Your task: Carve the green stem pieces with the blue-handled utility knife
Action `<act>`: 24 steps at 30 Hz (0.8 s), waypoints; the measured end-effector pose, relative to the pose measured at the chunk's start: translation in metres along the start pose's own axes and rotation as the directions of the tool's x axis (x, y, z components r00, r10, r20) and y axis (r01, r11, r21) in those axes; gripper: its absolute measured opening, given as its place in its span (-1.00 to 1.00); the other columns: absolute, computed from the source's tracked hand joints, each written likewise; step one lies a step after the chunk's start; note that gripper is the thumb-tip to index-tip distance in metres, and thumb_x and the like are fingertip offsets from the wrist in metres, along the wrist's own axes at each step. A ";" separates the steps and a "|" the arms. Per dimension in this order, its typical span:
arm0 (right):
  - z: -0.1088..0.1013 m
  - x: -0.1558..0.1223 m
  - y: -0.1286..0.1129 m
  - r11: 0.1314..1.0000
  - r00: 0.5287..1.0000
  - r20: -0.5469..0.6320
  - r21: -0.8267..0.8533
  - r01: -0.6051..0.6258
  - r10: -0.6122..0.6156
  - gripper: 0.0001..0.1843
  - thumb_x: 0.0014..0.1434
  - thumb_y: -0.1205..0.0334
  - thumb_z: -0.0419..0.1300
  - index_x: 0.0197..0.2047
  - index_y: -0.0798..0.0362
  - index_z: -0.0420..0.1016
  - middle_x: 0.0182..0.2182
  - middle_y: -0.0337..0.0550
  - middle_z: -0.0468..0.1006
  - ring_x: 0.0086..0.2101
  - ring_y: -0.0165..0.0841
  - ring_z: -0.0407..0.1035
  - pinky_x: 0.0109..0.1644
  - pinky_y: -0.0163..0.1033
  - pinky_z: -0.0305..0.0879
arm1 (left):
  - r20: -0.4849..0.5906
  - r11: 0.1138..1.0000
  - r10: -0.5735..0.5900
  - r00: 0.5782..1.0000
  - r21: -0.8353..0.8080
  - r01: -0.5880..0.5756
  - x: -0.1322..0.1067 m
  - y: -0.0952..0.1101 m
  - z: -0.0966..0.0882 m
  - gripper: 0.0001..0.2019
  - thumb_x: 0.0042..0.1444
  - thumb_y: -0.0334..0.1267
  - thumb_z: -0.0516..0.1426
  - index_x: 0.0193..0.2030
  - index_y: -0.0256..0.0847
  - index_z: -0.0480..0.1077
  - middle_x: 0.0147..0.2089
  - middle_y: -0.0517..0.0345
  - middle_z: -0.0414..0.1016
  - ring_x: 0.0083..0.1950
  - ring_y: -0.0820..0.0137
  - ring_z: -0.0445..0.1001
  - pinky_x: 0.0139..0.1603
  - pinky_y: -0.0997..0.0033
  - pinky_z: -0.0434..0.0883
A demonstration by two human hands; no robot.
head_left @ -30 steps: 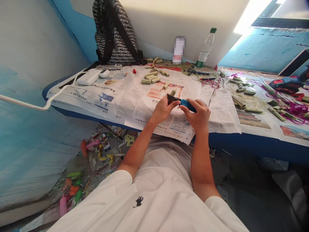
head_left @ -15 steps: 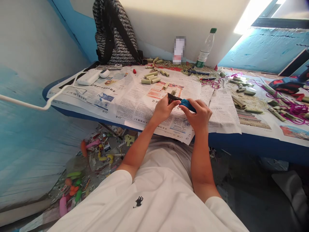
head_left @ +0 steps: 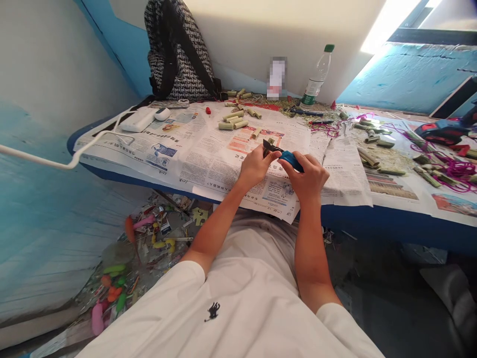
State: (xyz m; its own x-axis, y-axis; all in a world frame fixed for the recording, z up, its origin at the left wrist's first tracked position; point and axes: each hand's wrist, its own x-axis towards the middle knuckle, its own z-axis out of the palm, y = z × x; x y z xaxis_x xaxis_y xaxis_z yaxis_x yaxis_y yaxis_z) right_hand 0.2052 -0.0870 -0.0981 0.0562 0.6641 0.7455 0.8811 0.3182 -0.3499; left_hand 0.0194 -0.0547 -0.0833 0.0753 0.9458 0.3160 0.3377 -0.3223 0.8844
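Note:
My right hand [head_left: 311, 171] is closed round the blue handle of a utility knife [head_left: 291, 160]. The knife's dark blade points left, across the top of my left hand [head_left: 255, 166]. My left fingers are closed round a short bamboo piece [head_left: 271, 141], whose end shows just behind the blade; most of it is hidden by the hand. Both thumbs meet close to the knife's front end. Beyond the hands, several cut bamboo tubes [head_left: 234, 121] lie on the newspaper [head_left: 208, 154] covering the table.
A patterned backpack [head_left: 182, 59] leans at the back left, near a white device [head_left: 137, 119]. At the back stands a plastic bottle [head_left: 316, 79]. Purple cord [head_left: 460, 169], bamboo offcuts and a power tool [head_left: 439, 132] lie to the right. Clutter [head_left: 160, 233] covers the floor on the left.
The knife blade and my left hand have shifted slightly to the right. Both hands keep their hold.

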 end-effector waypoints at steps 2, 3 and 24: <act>0.000 0.000 0.000 1.000 1.000 0.004 0.006 -0.019 0.019 -0.21 0.35 -0.60 0.04 -0.03 -0.09 0.75 -0.29 -0.04 0.67 -0.28 -0.16 0.51 -0.22 -0.13 0.26 | -0.008 1.000 -0.015 1.000 0.021 0.015 0.001 0.000 0.000 -0.35 0.11 0.51 0.23 -0.20 -0.11 0.44 -0.29 0.07 0.56 -0.18 0.19 0.49 -0.13 0.28 0.30; 0.001 0.000 0.000 1.000 1.000 0.005 0.007 -0.026 0.026 -0.21 0.35 -0.60 0.05 -0.03 -0.09 0.75 -0.29 -0.04 0.66 -0.28 -0.16 0.51 -0.21 -0.13 0.26 | -0.015 0.999 -0.025 1.000 0.032 0.026 0.001 0.000 0.001 -0.35 0.10 0.52 0.23 -0.20 -0.11 0.43 -0.28 0.07 0.56 -0.19 0.19 0.48 -0.14 0.27 0.29; -0.011 0.004 -0.001 0.986 0.992 0.130 0.165 -0.031 0.009 -0.29 0.35 -0.53 0.14 -0.04 -0.09 0.78 -0.12 -0.04 0.77 -0.13 -0.07 0.63 -0.13 -0.08 0.39 | 0.140 0.981 0.080 0.987 -0.186 -0.054 0.005 -0.017 -0.008 -0.38 0.12 0.42 0.31 -0.15 -0.15 0.40 -0.28 0.18 0.41 -0.23 0.38 0.38 -0.13 0.30 0.31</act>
State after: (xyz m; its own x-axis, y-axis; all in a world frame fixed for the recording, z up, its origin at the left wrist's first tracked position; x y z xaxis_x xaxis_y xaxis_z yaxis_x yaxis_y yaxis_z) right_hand 0.2099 -0.0921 -0.0879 0.0032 0.7492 0.6624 0.7893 0.4048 -0.4616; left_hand 0.0063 -0.0448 -0.0942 0.2331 0.9130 0.3348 0.1525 -0.3743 0.9147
